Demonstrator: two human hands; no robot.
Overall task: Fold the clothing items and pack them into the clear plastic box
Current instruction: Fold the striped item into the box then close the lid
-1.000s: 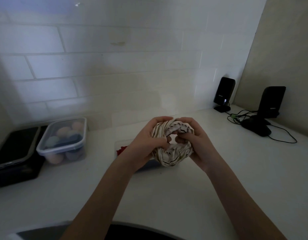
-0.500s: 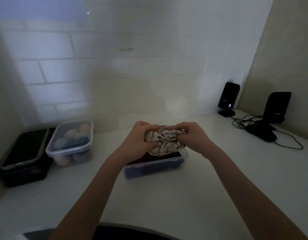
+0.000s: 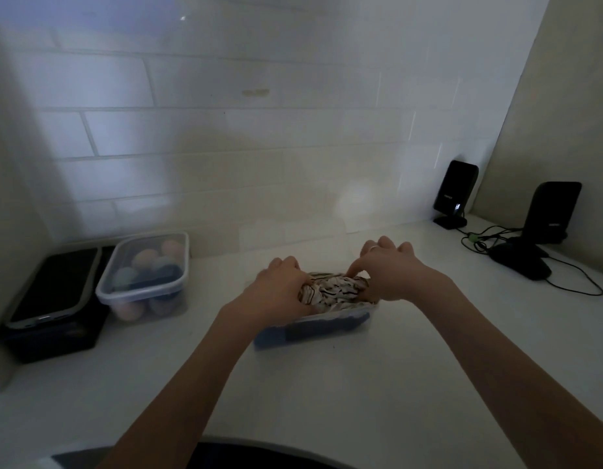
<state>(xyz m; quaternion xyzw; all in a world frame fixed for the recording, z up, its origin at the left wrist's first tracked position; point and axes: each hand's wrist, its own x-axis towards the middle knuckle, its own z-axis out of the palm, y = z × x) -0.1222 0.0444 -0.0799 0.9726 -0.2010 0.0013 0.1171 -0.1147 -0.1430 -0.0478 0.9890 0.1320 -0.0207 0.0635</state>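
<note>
A clear plastic box sits on the white counter in front of me, with dark blue cloth showing through its near wall. On top of its contents lies a rolled white garment with dark stripes. My left hand presses on the garment's left end, fingers curled over it. My right hand holds its right end, fingertips pushed down into the cloth at the box's far right side. Both hands hide parts of the box's rim.
At the left stand a lidded clear box of rolled socks and a phone lying on a black box. Two black speakers, a mouse and cables sit at the back right. A tiled wall rises close behind.
Both hands have carried the striped garment from chest height forward and down. It now rests in the clear box, pressed from both ends.
</note>
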